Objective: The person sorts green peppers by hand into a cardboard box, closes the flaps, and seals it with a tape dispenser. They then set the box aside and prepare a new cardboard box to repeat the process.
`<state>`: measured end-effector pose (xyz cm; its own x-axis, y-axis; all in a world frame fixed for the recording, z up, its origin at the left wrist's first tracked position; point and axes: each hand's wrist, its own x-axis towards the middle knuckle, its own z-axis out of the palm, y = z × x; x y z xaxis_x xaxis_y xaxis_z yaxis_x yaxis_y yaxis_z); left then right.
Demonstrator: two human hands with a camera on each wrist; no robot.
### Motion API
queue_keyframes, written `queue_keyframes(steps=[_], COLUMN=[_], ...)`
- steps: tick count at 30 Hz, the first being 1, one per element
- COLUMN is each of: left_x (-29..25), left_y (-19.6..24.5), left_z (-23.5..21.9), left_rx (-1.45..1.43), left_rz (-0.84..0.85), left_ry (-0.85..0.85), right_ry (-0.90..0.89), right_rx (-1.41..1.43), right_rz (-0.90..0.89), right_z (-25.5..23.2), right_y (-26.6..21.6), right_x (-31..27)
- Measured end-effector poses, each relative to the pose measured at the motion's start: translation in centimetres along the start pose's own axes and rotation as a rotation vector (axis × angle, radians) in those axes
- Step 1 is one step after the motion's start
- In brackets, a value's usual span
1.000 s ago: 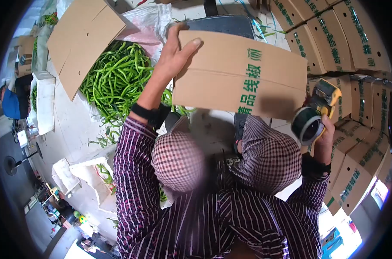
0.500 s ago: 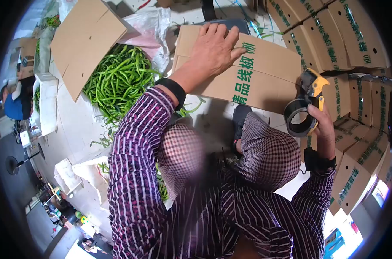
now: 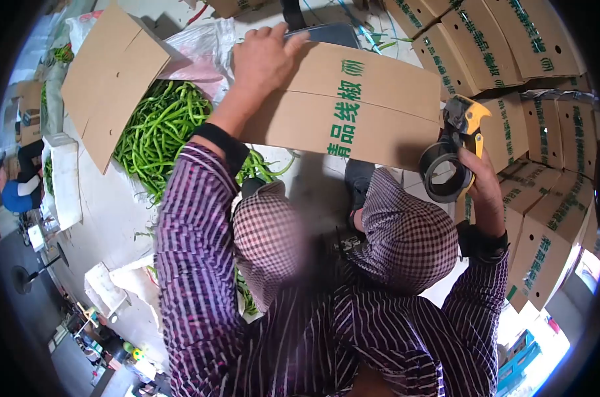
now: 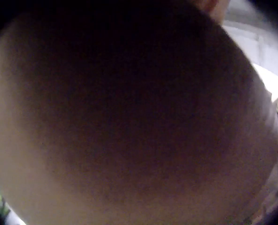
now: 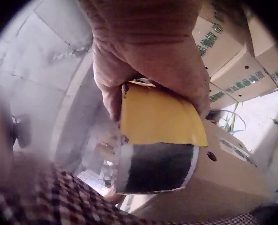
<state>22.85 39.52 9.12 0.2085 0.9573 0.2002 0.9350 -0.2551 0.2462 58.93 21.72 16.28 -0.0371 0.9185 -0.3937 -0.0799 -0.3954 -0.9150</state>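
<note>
A closed cardboard carton (image 3: 366,106) with green lettering lies in front of the knees. Atop its far left corner rests my left hand (image 3: 263,63), fingers toward the far edge and thumb spread to the right. The carton's shadowed brown face (image 4: 129,154) nearly fills the left wrist view. My right hand (image 3: 483,178) grips a yellow and black tape dispenser (image 3: 471,122) at the carton's right end. Its dark tape roll (image 3: 441,173) hangs beside that end. In the right wrist view the fingers wrap the dispenser's yellow body (image 5: 162,115).
Green chili peppers (image 3: 161,126) are heaped at the left, partly under an open cardboard flap (image 3: 111,86). Stacked cartons (image 3: 498,46) line the right side. A white foam box (image 3: 131,284) stands at lower left, and another person (image 3: 22,192) is at far left.
My left hand went from the carton's far left corner onto the middle of its top, then back to that corner. The tape dispenser stayed at the right end, its roll turning more edge-out.
</note>
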Motion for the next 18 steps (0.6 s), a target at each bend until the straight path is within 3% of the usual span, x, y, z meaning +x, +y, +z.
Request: queue_keyframes(steps=[1,2,4,8,10,12,14,16,17,18], left_x=[0.5,0.5,-0.1,-1.0,-0.1,-0.3,-0.1,-0.3,-0.8,-1.2], left_y=[-1.5,-2.7,-4.3,-2.8,-1.2,-2.1,-1.4,-1.2,-1.0,-1.0], left_z=[1.1,0.3,-0.9,-0.3,-0.2,0.4,0.1,-0.6,-0.9,-1.2], left_rx=[-0.144,-0.262,-0.157,-0.094,0.08,0.16,0.123,0.114,0.105,0.097], left_rz=[0.101,0.319,0.603,0.522,0.157,0.237,0.155,0.113,0.21,0.301], left_ry=[0.102,0.133,0.185,0.112,0.019,0.066,0.089,0.045,0.237,0.431], right_ry=[-0.022,-0.021,0.036,-0.029,-0.035,-0.071,-0.057,-0.071,-0.065,-0.057], right_rx=[-0.011,-0.012,-0.128,-0.264,-0.355,-0.517,-0.514,-0.746,-0.835,-0.845], right_rz=[0.066,0.077,0.169,0.232,0.179,0.158,0.187,0.23,0.085,0.079], right_z=[-0.4,-0.4,0.2,2.0,2.2,2.7,2.9,3.3,3.5,4.1], right_y=[-0.5,-0.9,-1.3,-3.1,-3.1,-3.5,-4.5,-5.8,-6.1,-6.8], right_x=[0.1,0.2,0.5,1.2,1.8,1.9,2.2,1.9,1.3,0.9])
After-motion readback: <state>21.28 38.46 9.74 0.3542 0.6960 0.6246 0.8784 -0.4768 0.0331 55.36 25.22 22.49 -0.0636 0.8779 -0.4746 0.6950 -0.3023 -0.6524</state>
